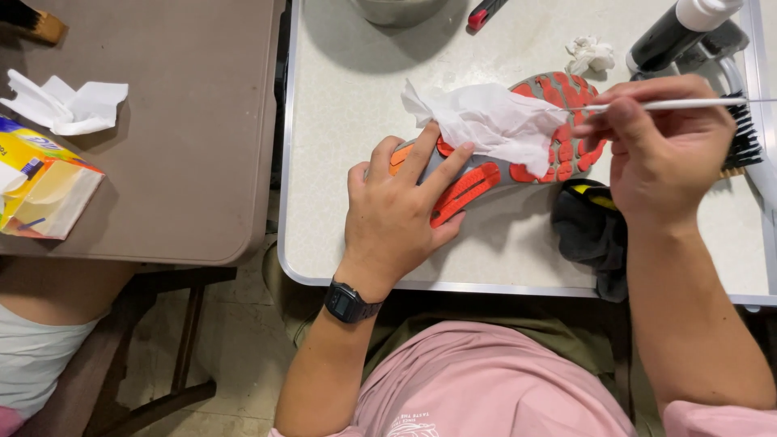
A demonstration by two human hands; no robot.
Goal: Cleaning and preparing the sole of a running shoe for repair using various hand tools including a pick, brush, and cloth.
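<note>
Nearest us, our left hand [396, 218] presses flat on the shoe [502, 133], fingers spread across its grey and orange lugged sole, upturned on the pale counter [340, 105]. A crumpled white tissue [490, 121] drapes the sole. Our right hand [668, 150] pinches a thin white stick [672, 104] over the toe. A dark cloth [591, 235] lies just beside; a black-bristled brush [740, 137] and a bottle [676, 32] beyond.

two tables side by side: a white table [340, 146] with a metal rim, a brown folding table [186, 146] to its left (narrow gap between). pale, stained floor [235, 340] beneath, under even light.
</note>
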